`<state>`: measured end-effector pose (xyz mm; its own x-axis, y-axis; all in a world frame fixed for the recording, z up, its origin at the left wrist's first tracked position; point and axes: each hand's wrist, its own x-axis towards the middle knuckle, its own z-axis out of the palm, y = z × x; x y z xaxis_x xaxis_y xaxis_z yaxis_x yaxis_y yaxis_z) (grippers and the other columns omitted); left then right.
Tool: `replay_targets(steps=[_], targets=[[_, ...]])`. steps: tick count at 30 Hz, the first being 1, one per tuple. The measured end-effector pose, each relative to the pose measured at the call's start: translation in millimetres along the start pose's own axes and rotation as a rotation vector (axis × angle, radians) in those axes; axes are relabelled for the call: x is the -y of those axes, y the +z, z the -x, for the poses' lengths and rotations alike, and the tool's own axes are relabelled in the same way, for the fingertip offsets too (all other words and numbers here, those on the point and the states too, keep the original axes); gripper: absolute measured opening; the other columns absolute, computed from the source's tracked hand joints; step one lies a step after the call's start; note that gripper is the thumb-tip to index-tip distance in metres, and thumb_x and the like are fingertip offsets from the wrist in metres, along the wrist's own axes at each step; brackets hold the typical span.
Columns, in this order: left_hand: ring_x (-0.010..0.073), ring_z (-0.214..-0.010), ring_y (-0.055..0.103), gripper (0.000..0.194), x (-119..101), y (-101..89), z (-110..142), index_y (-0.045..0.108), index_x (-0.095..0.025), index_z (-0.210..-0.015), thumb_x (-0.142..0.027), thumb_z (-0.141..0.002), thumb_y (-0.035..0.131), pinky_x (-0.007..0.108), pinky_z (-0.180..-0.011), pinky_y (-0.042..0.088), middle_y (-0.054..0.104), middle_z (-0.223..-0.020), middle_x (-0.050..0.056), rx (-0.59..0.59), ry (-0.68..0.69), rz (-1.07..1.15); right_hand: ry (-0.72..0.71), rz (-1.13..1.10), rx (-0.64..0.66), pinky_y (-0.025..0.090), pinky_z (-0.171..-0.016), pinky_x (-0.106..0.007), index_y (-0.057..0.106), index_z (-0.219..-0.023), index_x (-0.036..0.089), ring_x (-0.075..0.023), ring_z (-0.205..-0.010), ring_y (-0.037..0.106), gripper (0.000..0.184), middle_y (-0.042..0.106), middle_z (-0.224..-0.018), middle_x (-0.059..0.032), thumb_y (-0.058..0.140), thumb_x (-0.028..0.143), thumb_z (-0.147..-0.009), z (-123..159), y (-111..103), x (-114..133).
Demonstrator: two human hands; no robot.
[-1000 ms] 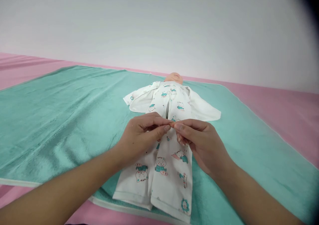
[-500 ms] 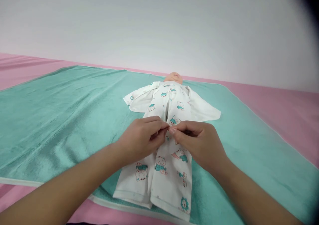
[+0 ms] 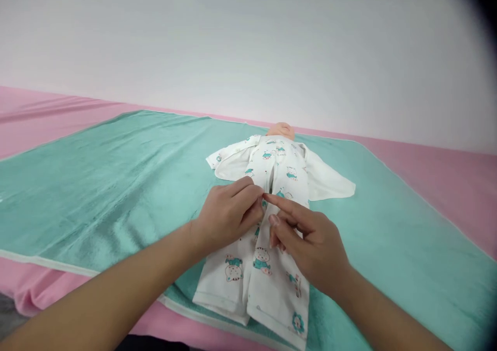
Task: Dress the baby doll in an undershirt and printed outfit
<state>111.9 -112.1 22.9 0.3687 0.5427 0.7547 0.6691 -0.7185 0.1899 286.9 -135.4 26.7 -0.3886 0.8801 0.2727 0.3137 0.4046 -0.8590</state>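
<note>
A baby doll (image 3: 281, 130) lies on its back on a teal towel (image 3: 97, 185), head pointing away from me. It wears a white sleepsuit (image 3: 267, 268) printed with teal and pink animals. My left hand (image 3: 229, 214) pinches the front opening of the sleepsuit at the doll's middle, fingers closed on the cloth. My right hand (image 3: 306, 242) meets it from the right, forefinger stretched to the same spot and the other fingers curled against the fabric.
The teal towel covers a pink sheet (image 3: 446, 180) that shows at the left, right and near edges. A plain white wall (image 3: 248, 56) rises behind. The sleepsuit's legs reach close to the towel's near edge.
My hands have stayed together at the suit's front seam. The right forefinger has straightened out and the other fingers have dropped lower. The view has tilted, shifting the doll right and down.
</note>
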Motion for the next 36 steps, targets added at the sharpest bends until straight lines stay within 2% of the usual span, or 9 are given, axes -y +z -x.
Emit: replay_targets(steps=[5, 8, 11, 15, 18, 22, 26, 31, 36], targets=[[0.0083, -0.057, 0.04, 0.016, -2.6, -4.9, -2.7, 0.051, -0.016, -0.074, -0.007, -0.081, 0.04, 0.022, -0.05, 0.034, 0.046, -0.064, -0.001, -0.119, -0.051, 0.172, -0.252, 0.341, 0.137, 0.039, -0.053, -0.025, 0.021, -0.14, 0.026, -0.0109, -0.053, 0.048, 0.057, 0.056, -0.061, 0.0053, 0.038, 0.017, -0.086, -1.1, 4.3, -9.1], [0.0085, -0.063, 0.048, 0.016, -5.3, -6.4, -3.5, 0.053, -0.016, -0.084, -0.009, -0.085, 0.039, 0.022, -0.057, 0.041, 0.052, -0.072, 0.001, -0.113, -0.125, 0.356, -0.433, 0.612, 0.073, 0.036, -0.054, -0.026, 0.009, -0.143, 0.023, -0.0131, -0.058, 0.048, 0.066, 0.058, -0.069, 0.0027, 0.037, 0.013, -0.084, -4.8, 4.7, -14.8], [0.008, -0.063, 0.05, 0.017, -6.6, -6.3, -2.8, 0.055, -0.017, -0.09, -0.013, -0.088, 0.039, 0.022, -0.06, 0.044, 0.054, -0.073, 0.0, -0.083, -0.184, 0.467, -0.513, 0.842, -0.032, 0.035, -0.055, -0.027, 0.009, -0.142, 0.023, -0.0144, -0.064, 0.05, 0.067, 0.06, -0.076, 0.0004, 0.038, 0.011, -0.083, -8.4, 2.7, -19.0], [0.0073, -0.061, 0.052, 0.021, -6.8, -4.6, -1.3, 0.057, -0.018, -0.099, -0.015, -0.089, 0.039, 0.023, -0.061, 0.047, 0.057, -0.079, 0.001, -0.095, -0.206, 0.544, -0.497, 0.997, -0.074, 0.037, -0.058, -0.029, 0.01, -0.142, 0.022, -0.0162, -0.068, 0.05, 0.065, 0.06, -0.08, -0.0018, 0.039, 0.013, -0.084, -10.5, 3.0, -20.4], [0.0095, -0.07, 0.055, 0.022, -9.5, -4.6, -2.4, 0.057, -0.017, -0.104, -0.017, -0.088, 0.042, 0.024, -0.064, 0.048, 0.06, -0.087, 0.004, -0.098, -0.209, 0.562, -0.457, 1.042, -0.079, 0.039, -0.065, -0.034, 0.015, -0.141, 0.017, -0.0204, -0.076, 0.05, 0.06, 0.06, -0.086, -0.0061, 0.039, 0.017, -0.086, -10.0, 8.2, -17.6], [0.0127, -0.079, 0.057, 0.014, -16.9, -6.1, -7.0, 0.058, -0.016, -0.093, -0.02, -0.086, 0.047, 0.028, -0.073, 0.05, 0.062, -0.086, 0.004, -0.058, -0.312, 0.576, -0.411, 1.055, -0.056, 0.039, -0.073, -0.038, 0.029, -0.135, 0.012, -0.0231, -0.084, 0.049, 0.05, 0.057, -0.093, -0.0109, 0.039, 0.017, -0.086, -8.9, 15.4, -11.7], [0.0115, -0.074, 0.057, 0.007, -23.2, -7.0, -10.0, 0.057, -0.017, -0.084, -0.017, -0.082, 0.051, 0.025, -0.068, 0.05, 0.061, -0.08, 0.001, -0.095, -0.377, 0.547, -0.409, 1.104, -0.034, 0.038, -0.074, -0.038, 0.039, -0.127, 0.012, -0.0227, -0.082, 0.048, 0.042, 0.055, -0.09, -0.0105, 0.039, 0.015, -0.085, -7.9, 17.4, -7.9], [0.01, -0.067, 0.055, 0.01, -25.4, -8.8, -10.4, 0.06, -0.018, -0.081, -0.013, -0.08, 0.052, 0.023, -0.063, 0.048, 0.062, -0.076, 0.0, -0.14, -0.329, 0.43, -0.395, 1.134, -0.022, 0.037, -0.072, -0.037, 0.042, -0.123, 0.014, -0.0226, -0.081, 0.048, 0.039, 0.054, -0.086, -0.0097, 0.039, 0.015, -0.085, -7.1, 16.9, -7.4], [0.0109, -0.069, 0.057, 0.014, -23.2, -8.7, -10.5, 0.062, -0.017, -0.084, -0.012, -0.081, 0.049, 0.024, -0.064, 0.048, 0.063, -0.077, 0.002, -0.153, -0.285, 0.443, -0.377, 1.128, -0.009, 0.037, -0.074, -0.038, 0.037, -0.129, 0.013, -0.0233, -0.082, 0.047, 0.045, 0.054, -0.09, -0.0106, 0.039, 0.014, -0.084, -7.2, 17.1, -8.1]])
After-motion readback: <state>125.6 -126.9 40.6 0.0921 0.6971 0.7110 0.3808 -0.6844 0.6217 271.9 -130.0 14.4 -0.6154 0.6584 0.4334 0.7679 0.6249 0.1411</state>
